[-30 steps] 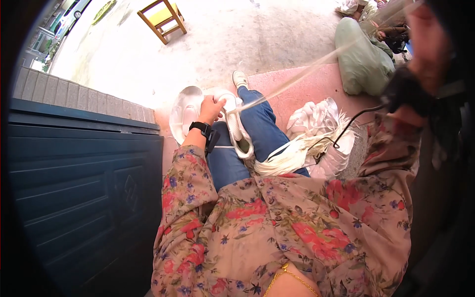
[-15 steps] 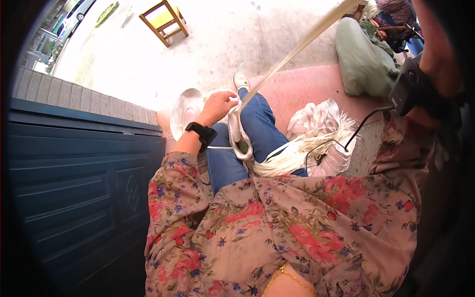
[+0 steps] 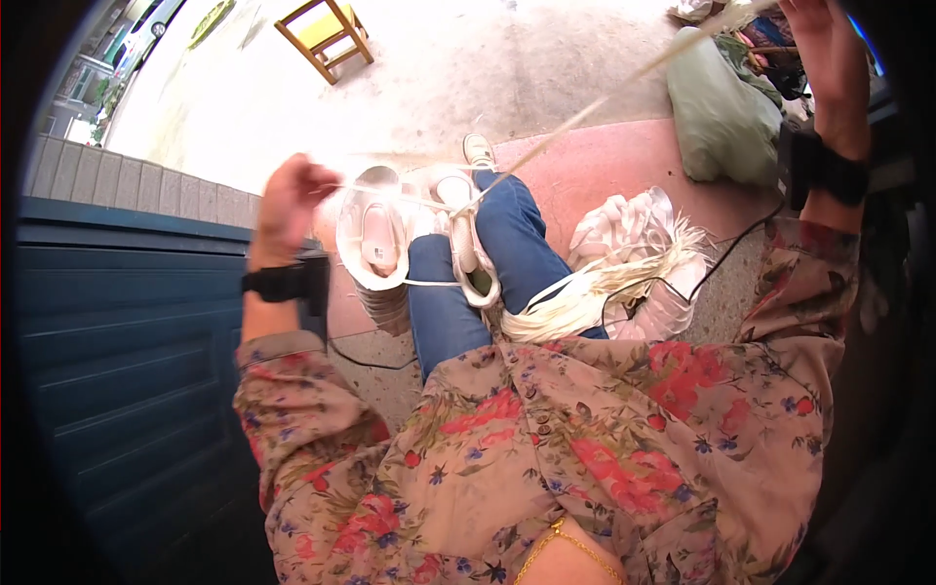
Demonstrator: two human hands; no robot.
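Observation:
A white shoe (image 3: 466, 244) rests on my lap between my jean-clad thighs, its opening toward me. My left hand (image 3: 292, 200) is raised out to the left, fingers pinched on one end of a white shoelace (image 3: 395, 195) that runs taut to the shoe. My right hand (image 3: 827, 49) is high at the upper right, partly cut off by the picture's edge. From it the other stretch of lace (image 3: 604, 99) runs tight down to the shoe. Another white shoe (image 3: 378, 240) sits in a pale round container at my left knee.
A bundle of loose white laces (image 3: 565, 310) lies over my right thigh, beside a pile of white material (image 3: 624, 229). Beyond are a pale green sack (image 3: 721, 112) and a wooden chair (image 3: 324, 41). A blue panelled door (image 3: 146, 370) stands close on my left. Dark cables hang from both wrists.
My left hand has moved left and away from the shoe, drawing a lace end out taut. My right hand has risen slightly farther up, its lace still stretched.

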